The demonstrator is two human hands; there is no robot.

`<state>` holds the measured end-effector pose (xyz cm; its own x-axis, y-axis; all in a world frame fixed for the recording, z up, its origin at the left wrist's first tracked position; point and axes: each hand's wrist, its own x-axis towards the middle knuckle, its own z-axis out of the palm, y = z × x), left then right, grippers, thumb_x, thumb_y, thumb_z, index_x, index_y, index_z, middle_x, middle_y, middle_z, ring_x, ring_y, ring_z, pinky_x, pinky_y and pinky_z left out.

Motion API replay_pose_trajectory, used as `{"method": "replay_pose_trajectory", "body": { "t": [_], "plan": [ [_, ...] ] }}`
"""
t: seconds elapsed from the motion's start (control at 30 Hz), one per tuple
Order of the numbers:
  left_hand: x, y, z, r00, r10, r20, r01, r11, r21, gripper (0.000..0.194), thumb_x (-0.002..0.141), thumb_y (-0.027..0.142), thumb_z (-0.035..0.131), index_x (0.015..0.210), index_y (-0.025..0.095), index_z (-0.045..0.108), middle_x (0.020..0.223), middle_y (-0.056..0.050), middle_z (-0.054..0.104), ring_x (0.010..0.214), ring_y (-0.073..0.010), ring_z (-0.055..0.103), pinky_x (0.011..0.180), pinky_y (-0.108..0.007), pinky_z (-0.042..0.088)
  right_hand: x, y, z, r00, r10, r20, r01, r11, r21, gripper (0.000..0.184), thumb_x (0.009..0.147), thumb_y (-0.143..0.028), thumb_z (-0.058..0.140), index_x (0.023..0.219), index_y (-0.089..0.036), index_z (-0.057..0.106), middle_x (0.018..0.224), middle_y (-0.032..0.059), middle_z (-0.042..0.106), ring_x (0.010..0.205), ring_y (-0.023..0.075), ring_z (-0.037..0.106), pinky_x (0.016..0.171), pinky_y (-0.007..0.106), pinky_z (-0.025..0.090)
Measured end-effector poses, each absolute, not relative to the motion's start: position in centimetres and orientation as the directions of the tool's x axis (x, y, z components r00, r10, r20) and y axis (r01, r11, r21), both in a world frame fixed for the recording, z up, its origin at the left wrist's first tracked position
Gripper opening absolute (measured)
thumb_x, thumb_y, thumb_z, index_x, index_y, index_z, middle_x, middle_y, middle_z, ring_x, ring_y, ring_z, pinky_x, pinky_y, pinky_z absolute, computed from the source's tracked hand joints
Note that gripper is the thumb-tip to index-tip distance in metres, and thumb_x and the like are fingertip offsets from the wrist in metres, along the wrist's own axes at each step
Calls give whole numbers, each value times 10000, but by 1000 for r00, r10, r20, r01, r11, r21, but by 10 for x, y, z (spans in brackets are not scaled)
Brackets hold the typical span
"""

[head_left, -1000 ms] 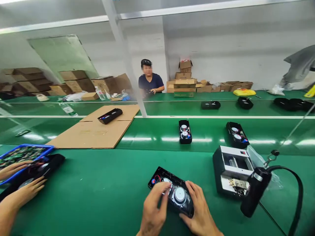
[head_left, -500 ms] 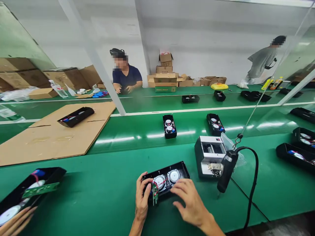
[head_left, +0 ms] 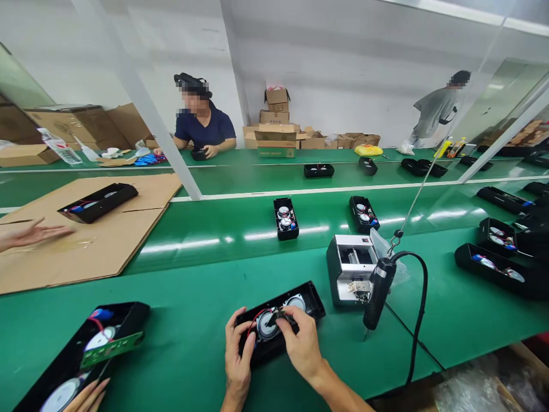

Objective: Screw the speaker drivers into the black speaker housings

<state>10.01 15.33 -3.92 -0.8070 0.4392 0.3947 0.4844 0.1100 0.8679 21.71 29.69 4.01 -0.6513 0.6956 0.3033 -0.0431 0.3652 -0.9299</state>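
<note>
A black speaker housing lies at a slant on the green bench before me, with two round speakers inside. My left hand grips its left end, thumb over the near wall and fingers behind. Over the middle of the housing, my right hand pinches a small circuit board; it looks dark, and the fingers cover most of it. Red wires run inside the housing near my left hand. Right of the housing hangs a black electric screwdriver, in front of a grey-and-black screw feeder.
At lower left another person's hand touches a housing with a green board. Another hand reaches over the cardboard sheet. More housings lie beyond and to the right. Across the bench sits a co-worker.
My right hand has moved left from open above the housing to pinching the board, which has left its spot by my left hand. The view has shifted; a hand appears over the cardboard.
</note>
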Motion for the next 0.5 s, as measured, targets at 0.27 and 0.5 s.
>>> {"method": "replay_pose_trajectory", "body": {
  "t": [0.27,0.5],
  "plan": [
    [97,156,-30,-823,436,364,458,128,880,256,1075,444,538,1222,272,657,1499,-108,604,1395,-310,607,1187,-564,510,236,350,76,-943,34,332,-153,839,-522,216,1009,-103,570,1067,-199,755,1015,70,762,919,209,663,855,354,502],
    [97,149,14,-523,687,504,814,228,534,185,1009,368,669,1151,262,723,1672,-124,458,1573,-391,429,1278,-699,373,233,348,89,-998,-66,18,-68,965,-253,224,1038,-61,557,1035,-173,751,1032,63,765,972,217,677,808,370,446]
  ]
}}
